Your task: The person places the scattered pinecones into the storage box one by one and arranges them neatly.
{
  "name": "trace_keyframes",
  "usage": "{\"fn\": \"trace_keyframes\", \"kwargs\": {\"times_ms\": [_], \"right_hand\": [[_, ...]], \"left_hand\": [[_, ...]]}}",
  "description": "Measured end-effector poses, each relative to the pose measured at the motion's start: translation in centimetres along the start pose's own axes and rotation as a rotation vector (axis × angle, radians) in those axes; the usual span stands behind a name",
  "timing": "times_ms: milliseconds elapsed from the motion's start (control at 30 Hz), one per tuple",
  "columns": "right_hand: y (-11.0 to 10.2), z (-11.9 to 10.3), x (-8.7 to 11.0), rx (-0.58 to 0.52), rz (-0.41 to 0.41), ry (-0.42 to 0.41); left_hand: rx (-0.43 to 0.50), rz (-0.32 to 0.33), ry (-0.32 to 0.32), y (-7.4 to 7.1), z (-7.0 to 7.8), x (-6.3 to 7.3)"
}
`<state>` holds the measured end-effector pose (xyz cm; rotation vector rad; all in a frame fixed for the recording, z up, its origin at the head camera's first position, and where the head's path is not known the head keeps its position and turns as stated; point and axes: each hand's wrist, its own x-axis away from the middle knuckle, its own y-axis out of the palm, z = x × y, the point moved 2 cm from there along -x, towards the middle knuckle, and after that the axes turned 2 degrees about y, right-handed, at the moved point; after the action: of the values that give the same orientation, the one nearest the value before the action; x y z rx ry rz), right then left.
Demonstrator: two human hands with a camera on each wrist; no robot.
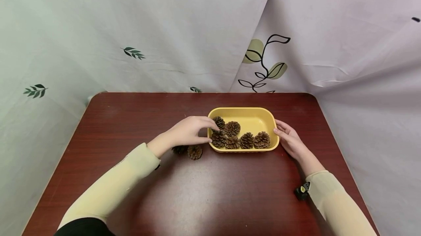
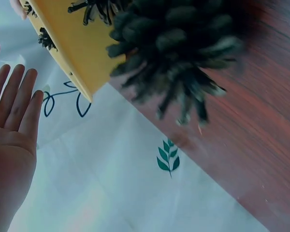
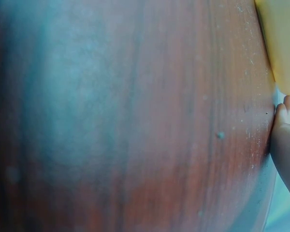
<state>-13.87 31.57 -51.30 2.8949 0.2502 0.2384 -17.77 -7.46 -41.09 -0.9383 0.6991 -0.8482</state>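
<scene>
A yellow plastic tray (image 1: 260, 116) stands at the middle back of the table, with several brown pine cones (image 1: 232, 128) along its left and near sides. Over its left rim reaches my left hand (image 1: 187, 132), fingertips just above a pine cone (image 1: 218, 139) inside, thumb tip right at the rim. The left wrist view shows that palm (image 2: 12, 154) bare, its fingers fairly straight. At the tray's right end my right hand (image 1: 291, 141) holds the rim, thumb on the edge and fingers along the outer wall.
Below my left wrist, a lighter pine cone (image 1: 195, 152) and a darker one (image 1: 179, 149), partly hidden, lie on the reddish-brown table (image 1: 210, 199). A pale curtain (image 1: 181, 27) with leaf prints hangs behind the table's far edge.
</scene>
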Motion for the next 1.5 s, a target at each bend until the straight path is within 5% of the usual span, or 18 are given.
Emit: {"fn": "trace_keyframes", "kwargs": {"times_ms": [467,1067,1500], "right_hand": [[0.1,-0.1,-0.2,0.015,-0.002,0.017],[0.1,-0.1,-0.3,0.003,-0.005,0.001],[-0.1,0.1,-0.2,-0.002,-0.004,-0.004]], "left_hand": [[0.017,0.046,-0.073,-1.7,-1.2,4.7],[0.106,0.104,-0.226,-2.0,-3.5,9.9],[0.171,0.137,-0.318,-0.7,-5.5,12.4]]}}
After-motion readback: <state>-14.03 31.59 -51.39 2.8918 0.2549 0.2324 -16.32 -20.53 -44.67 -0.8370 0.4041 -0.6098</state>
